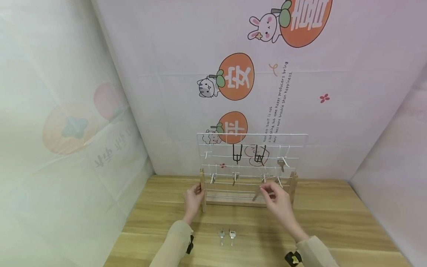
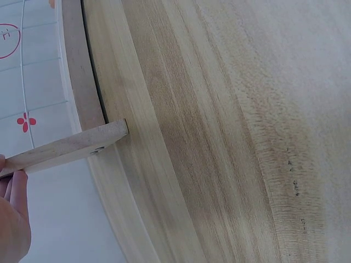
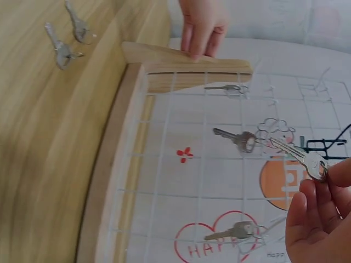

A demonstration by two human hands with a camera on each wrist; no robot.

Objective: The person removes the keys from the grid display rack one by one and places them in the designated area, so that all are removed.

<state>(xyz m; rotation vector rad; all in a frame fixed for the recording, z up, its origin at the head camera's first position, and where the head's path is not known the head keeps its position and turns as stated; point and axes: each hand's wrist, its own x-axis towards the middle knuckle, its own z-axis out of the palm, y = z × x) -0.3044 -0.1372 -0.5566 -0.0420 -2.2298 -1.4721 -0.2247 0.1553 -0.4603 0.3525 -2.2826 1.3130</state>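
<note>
A white wire grid rack (image 1: 248, 134) stands upright in a wooden stand. My left hand (image 1: 194, 200) grips the stand's left wooden side post (image 2: 71, 147), thumb and fingers on either side. At the lower right of the grid, my right hand (image 1: 278, 203) pinches a silver key (image 3: 300, 155) by its ring end, in front of the wires. Other keys hang from white hooks, among them one key (image 3: 237, 140) beside the held one, another key (image 3: 233, 232) over the printed heart, and a key (image 1: 281, 163) at the upper right.
Two loose keys, a left key (image 1: 221, 236) and a right key (image 1: 232, 237), lie on the wooden table (image 1: 160, 211) in front of the stand. Two black hooks (image 1: 237, 152) hang on the grid's upper part. Printed cloth walls (image 1: 173, 111) rise behind and at both sides.
</note>
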